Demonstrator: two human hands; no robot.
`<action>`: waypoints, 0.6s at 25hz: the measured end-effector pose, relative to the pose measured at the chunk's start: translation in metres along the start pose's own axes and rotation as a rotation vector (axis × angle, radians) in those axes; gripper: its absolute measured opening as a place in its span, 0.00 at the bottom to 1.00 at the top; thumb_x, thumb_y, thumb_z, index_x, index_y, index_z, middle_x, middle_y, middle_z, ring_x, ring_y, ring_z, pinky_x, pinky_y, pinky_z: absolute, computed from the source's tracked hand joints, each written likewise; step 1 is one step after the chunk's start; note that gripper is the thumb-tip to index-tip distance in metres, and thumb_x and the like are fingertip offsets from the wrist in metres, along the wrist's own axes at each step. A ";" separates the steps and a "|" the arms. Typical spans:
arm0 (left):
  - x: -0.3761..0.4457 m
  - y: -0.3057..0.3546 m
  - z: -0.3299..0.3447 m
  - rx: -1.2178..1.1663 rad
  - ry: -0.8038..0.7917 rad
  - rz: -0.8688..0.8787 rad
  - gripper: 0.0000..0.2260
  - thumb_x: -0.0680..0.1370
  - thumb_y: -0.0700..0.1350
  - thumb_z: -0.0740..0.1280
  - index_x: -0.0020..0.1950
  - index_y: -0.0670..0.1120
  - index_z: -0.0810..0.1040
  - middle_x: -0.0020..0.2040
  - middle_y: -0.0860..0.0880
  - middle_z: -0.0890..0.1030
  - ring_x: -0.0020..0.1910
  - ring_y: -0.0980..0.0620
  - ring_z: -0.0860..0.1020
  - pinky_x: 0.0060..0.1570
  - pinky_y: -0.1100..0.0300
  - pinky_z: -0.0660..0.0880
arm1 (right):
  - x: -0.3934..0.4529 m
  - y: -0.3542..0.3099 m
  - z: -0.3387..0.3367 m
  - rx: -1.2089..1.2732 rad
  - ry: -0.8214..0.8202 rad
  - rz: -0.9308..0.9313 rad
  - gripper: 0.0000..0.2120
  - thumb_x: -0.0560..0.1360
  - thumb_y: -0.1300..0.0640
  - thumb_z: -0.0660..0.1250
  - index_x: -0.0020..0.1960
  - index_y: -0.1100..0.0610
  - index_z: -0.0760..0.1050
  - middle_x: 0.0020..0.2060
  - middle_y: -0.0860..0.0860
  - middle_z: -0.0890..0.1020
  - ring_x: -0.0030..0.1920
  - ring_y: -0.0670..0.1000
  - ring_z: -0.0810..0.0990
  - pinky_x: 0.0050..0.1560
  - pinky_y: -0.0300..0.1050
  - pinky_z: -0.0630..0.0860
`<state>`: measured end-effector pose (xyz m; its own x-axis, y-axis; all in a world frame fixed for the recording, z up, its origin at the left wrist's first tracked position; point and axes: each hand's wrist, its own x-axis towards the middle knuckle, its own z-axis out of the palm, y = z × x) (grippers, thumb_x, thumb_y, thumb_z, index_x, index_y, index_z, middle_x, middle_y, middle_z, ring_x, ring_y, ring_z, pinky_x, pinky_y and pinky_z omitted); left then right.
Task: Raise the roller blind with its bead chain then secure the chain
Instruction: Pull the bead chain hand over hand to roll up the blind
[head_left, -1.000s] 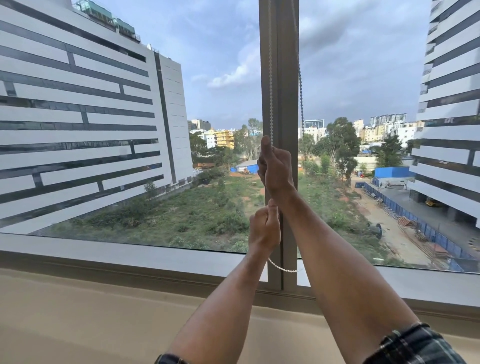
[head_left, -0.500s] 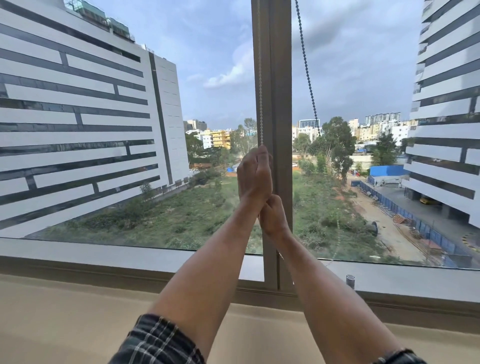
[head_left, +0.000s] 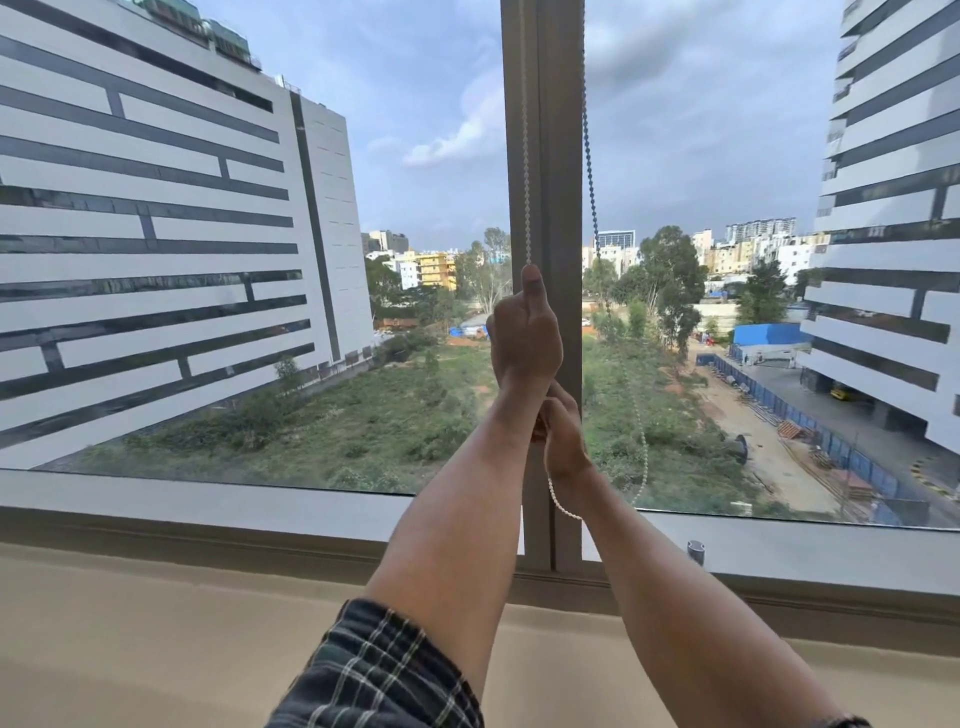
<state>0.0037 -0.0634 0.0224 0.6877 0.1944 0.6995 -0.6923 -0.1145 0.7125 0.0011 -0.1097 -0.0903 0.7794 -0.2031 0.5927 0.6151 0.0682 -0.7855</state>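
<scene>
The white bead chain (head_left: 525, 156) hangs taut down the front of the grey window mullion (head_left: 558, 130). My left hand (head_left: 524, 332) is fisted on this strand, thumb pointing up. Directly under it, my right hand (head_left: 563, 431) grips the same strand, touching my left wrist. Below my right hand the chain curves into a loose loop (head_left: 563, 506). The chain's other strand (head_left: 589, 156) runs up past the mullion's right edge, dark against the sky. The roller blind itself is above the picture and hidden.
A small metal peg (head_left: 695, 551) stands on the window sill (head_left: 208, 506) right of the mullion. A beige ledge (head_left: 156, 623) runs below the sill. Glass panes fill both sides, with buildings and a green lot outside.
A second ago my right hand was the upper one and my left hand the lower. My left hand has since taken the higher grip, my right hand has dropped below, and the rear strand has swung.
</scene>
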 end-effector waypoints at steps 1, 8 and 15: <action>-0.002 -0.005 -0.002 0.014 -0.007 -0.006 0.32 0.86 0.58 0.54 0.22 0.48 0.60 0.17 0.54 0.60 0.18 0.55 0.60 0.29 0.59 0.58 | 0.005 -0.001 -0.005 0.097 0.002 0.000 0.10 0.75 0.58 0.57 0.42 0.53 0.77 0.29 0.51 0.69 0.31 0.46 0.65 0.33 0.43 0.60; -0.050 -0.061 -0.019 0.137 -0.047 -0.125 0.32 0.87 0.54 0.55 0.22 0.48 0.62 0.18 0.55 0.63 0.19 0.55 0.62 0.26 0.59 0.56 | 0.058 -0.059 -0.010 0.113 0.134 -0.063 0.17 0.86 0.52 0.56 0.60 0.62 0.77 0.36 0.51 0.80 0.31 0.48 0.73 0.32 0.45 0.66; -0.077 -0.071 -0.013 0.205 -0.115 -0.160 0.30 0.87 0.53 0.54 0.25 0.45 0.60 0.22 0.51 0.63 0.22 0.52 0.61 0.24 0.56 0.55 | 0.070 -0.107 0.039 0.130 -0.067 0.077 0.28 0.85 0.38 0.52 0.30 0.50 0.65 0.23 0.45 0.62 0.22 0.46 0.55 0.25 0.36 0.53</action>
<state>-0.0029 -0.0577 -0.0832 0.8131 0.1150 0.5706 -0.5225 -0.2880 0.8025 -0.0060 -0.0932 0.0423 0.8282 -0.1277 0.5458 0.5604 0.2077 -0.8018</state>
